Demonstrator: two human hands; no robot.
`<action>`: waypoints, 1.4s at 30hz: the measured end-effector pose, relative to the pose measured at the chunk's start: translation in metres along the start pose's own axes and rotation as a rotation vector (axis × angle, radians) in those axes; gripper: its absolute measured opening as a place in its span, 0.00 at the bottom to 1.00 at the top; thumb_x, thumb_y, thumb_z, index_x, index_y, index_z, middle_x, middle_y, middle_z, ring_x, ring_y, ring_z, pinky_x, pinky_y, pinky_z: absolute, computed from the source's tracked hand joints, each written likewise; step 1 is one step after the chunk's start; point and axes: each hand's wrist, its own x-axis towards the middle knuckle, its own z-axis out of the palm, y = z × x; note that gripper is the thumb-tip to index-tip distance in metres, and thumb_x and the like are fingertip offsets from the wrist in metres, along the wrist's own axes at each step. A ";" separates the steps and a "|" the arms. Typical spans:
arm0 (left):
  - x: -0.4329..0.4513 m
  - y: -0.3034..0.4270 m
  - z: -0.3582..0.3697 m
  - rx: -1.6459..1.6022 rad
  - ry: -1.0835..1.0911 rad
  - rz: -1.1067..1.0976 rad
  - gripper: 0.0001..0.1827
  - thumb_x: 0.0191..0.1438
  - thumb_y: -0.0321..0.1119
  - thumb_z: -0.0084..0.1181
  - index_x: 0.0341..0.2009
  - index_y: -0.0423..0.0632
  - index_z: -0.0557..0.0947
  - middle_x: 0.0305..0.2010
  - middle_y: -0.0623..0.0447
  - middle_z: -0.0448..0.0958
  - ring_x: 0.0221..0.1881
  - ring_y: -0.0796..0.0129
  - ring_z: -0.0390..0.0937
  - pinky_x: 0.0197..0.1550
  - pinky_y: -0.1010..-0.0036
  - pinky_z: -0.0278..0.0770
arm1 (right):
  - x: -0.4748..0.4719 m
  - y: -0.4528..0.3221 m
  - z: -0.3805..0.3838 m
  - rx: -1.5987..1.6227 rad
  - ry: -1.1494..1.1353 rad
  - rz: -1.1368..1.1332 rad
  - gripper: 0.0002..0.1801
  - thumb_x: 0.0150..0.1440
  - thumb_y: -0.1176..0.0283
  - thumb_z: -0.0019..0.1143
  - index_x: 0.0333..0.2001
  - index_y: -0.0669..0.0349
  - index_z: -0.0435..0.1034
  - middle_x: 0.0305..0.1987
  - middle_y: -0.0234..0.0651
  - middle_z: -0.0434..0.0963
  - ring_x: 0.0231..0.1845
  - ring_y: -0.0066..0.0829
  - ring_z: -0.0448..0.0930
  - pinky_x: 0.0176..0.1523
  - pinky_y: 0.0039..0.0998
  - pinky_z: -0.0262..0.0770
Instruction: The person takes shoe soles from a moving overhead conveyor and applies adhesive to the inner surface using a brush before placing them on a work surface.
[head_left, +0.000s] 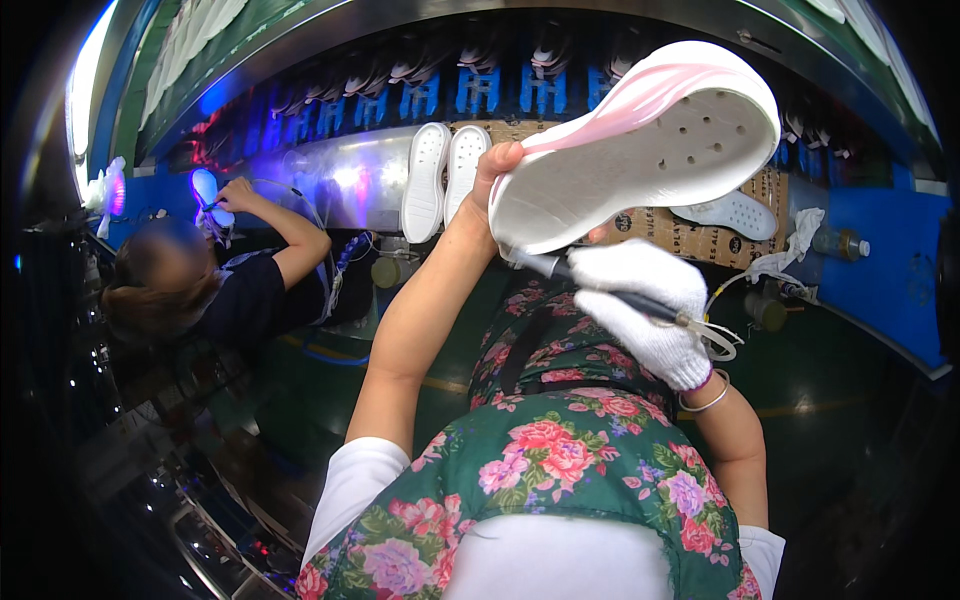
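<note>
My bare left hand (487, 176) grips a white and pink shoe sole (637, 150) near its heel, with the hollow inner side and its small holes facing me. My right hand (641, 300), in a white knitted glove, is closed around a dark pen-like tool (637, 302) with a thin tube at its rear. The tool's brush-like tip (517, 256) is at the heel edge of the sole; whether it touches cannot be told. Beyond my left forearm, a pair of white soles (425, 184) lies on the bench. Another sole (739, 216) rests on printed cardboard (690, 244).
A co-worker (232, 292) at the left handles a sole under violet light. Behind the metal bench (337, 176), shoe uppers stand in a row on blue holders (478, 91). At the right are a white cloth (802, 236), a bottle (840, 244) and a blue panel (885, 277).
</note>
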 end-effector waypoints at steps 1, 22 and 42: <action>0.002 0.000 -0.003 -0.007 -0.015 0.008 0.55 0.46 0.70 0.63 0.71 0.49 0.65 0.56 0.30 0.70 0.41 0.41 0.76 0.39 0.59 0.76 | 0.003 0.002 -0.001 -0.105 0.035 -0.062 0.13 0.50 0.75 0.72 0.42 0.59 0.82 0.39 0.38 0.86 0.38 0.36 0.85 0.43 0.32 0.81; -0.038 -0.062 -0.001 -0.350 0.221 0.087 0.41 0.67 0.63 0.34 0.73 0.44 0.61 0.62 0.31 0.73 0.51 0.38 0.81 0.51 0.49 0.83 | 0.040 0.009 -0.046 -0.611 0.300 -0.313 0.13 0.49 0.81 0.69 0.41 0.62 0.81 0.41 0.41 0.85 0.40 0.39 0.84 0.45 0.34 0.80; 0.184 0.061 0.048 -0.231 -0.170 0.296 0.50 0.63 0.66 0.49 0.73 0.40 0.53 0.67 0.26 0.60 0.61 0.32 0.70 0.55 0.50 0.83 | -0.073 0.065 -0.066 0.487 0.660 0.306 0.13 0.55 0.85 0.64 0.46 0.70 0.80 0.45 0.40 0.85 0.39 0.24 0.84 0.42 0.21 0.80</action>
